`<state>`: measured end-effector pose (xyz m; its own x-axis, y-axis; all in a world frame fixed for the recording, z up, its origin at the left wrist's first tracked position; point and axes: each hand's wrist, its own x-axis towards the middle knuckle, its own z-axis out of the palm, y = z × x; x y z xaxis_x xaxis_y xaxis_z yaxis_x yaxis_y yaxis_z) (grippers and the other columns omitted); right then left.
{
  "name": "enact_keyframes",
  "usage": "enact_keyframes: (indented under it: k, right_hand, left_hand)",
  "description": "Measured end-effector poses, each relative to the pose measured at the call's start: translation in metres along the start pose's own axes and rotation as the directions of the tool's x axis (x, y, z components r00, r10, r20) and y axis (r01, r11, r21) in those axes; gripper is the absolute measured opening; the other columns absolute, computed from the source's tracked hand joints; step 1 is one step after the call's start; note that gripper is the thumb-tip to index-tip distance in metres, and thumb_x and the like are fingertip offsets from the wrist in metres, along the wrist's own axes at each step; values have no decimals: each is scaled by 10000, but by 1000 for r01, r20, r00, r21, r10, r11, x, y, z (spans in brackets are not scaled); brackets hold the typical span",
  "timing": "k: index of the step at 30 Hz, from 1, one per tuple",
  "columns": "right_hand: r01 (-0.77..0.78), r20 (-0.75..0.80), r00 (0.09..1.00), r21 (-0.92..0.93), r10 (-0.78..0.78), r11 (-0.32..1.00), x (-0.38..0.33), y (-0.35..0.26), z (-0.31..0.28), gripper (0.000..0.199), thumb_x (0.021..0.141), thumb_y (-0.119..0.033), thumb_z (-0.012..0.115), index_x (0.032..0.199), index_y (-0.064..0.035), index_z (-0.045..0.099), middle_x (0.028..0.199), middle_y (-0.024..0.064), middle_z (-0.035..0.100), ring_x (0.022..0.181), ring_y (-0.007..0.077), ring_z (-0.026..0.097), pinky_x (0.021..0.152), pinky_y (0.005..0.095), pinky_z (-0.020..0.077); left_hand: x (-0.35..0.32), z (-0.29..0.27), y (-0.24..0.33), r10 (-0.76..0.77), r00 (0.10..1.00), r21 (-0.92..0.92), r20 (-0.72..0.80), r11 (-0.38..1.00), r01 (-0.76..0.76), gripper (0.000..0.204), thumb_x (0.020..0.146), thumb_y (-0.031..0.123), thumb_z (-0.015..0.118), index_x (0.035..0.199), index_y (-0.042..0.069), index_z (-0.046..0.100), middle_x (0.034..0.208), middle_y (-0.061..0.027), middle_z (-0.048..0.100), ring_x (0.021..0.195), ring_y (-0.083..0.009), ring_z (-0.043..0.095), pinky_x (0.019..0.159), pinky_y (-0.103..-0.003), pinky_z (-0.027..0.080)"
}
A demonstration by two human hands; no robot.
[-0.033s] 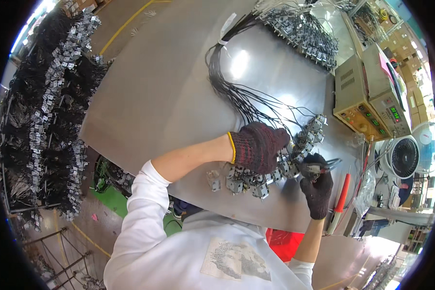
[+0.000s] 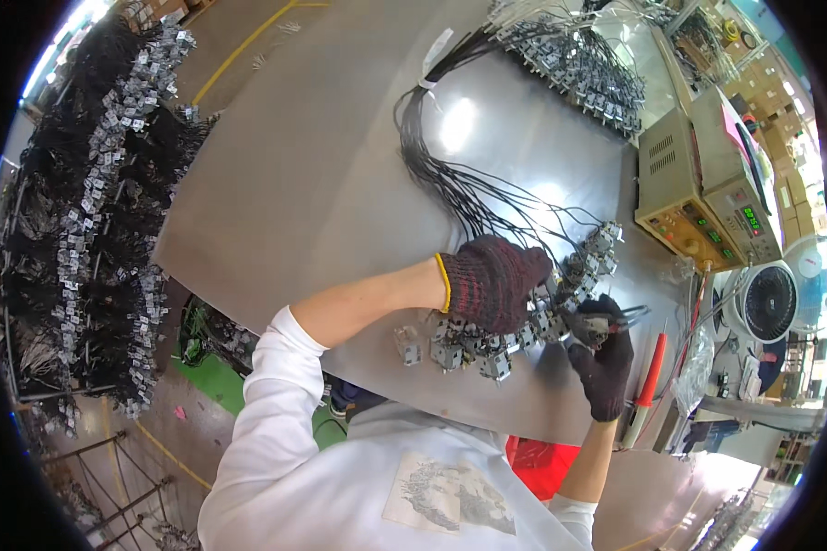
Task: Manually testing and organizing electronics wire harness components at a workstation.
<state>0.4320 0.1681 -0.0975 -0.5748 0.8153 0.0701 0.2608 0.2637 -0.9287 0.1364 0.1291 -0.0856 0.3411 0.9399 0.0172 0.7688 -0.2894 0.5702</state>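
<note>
Several small metal-cased connectors lie in a curved row on the metal table, joined to a bundle of black cables. My left hand, in a dark knitted glove with a yellow cuff, is closed over the middle of the row. Its fingertips meet beside the connectors, hiding what they pinch. To the right, my right hand, gloved too, is wrapped round a grey tool with dark, slender parts jutting out rightward. The tool's inner end is close to the connectors; its exact kind is unclear.
A tester with green digits stands at the table's right, near a black fan. A red probe lies by the right edge. Another connector pile occupies the far side. Racks of hanging cables stand left.
The tool in my right hand has turned slightly, and its jutting parts look more spread. My left hand stays at the same place among the connectors.
</note>
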Motion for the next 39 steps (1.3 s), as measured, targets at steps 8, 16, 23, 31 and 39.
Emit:
enact_keyframes:
  k: [8, 16, 23, 31, 39]
  right_hand:
    - [13, 66, 998, -91, -7, 996, -13, 3, 7, 951, 777, -148, 911, 1590, 10, 442, 1396, 133, 666, 1277, 244, 645, 1115, 430, 504]
    - [-109, 71, 993, 251, 94, 962, 8, 23, -19, 665, 927, -432, 847, 1373, 14, 639, 1207, 105, 745, 1098, 211, 712, 981, 383, 570]
    - [66, -22, 997, -257, -74, 964, 30, 8, -14, 333, 941, -116, 759, 1263, -37, 726, 1171, 158, 778, 1027, 271, 758, 956, 419, 587]
    - [202, -4, 903, -879, -430, 432, 74, 38, 10, 442, 890, -162, 805, 1317, -152, 689, 1260, 101, 747, 1140, 353, 693, 1194, 630, 389]
    - [108, 207, 978, -356, -34, 928, 69, 44, -2, 386, 974, -19, 749, 1356, -80, 731, 1196, 142, 780, 1056, 210, 750, 938, 323, 583]
  left_hand:
    - [3, -11, -6, -34, 993, -136, 112, 989, 49, 334, 790, 296, 690, 1049, 90, 734, 989, -168, 774, 935, -372, 760, 830, -482, 600]
    - [-2, -2, -11, 27, 999, -110, 26, 994, -24, 272, 816, 266, 733, 1063, 151, 739, 948, -102, 762, 906, -339, 751, 792, -474, 588]
    - [3, 5, -11, 61, 998, -176, 13, 983, -57, 303, 799, 201, 700, 1095, 144, 737, 972, -96, 774, 927, -332, 757, 826, -467, 595]
    - [11, 3, -6, 90, 996, -180, 23, 980, -85, 560, 820, 17, 548, 1361, 93, 673, 1080, -68, 804, 1021, -300, 761, 904, -450, 611]
    - [5, 5, -16, 67, 997, -146, 34, 987, -62, 509, 808, 43, 570, 1286, 146, 716, 1043, -76, 799, 981, -328, 754, 863, -471, 602]
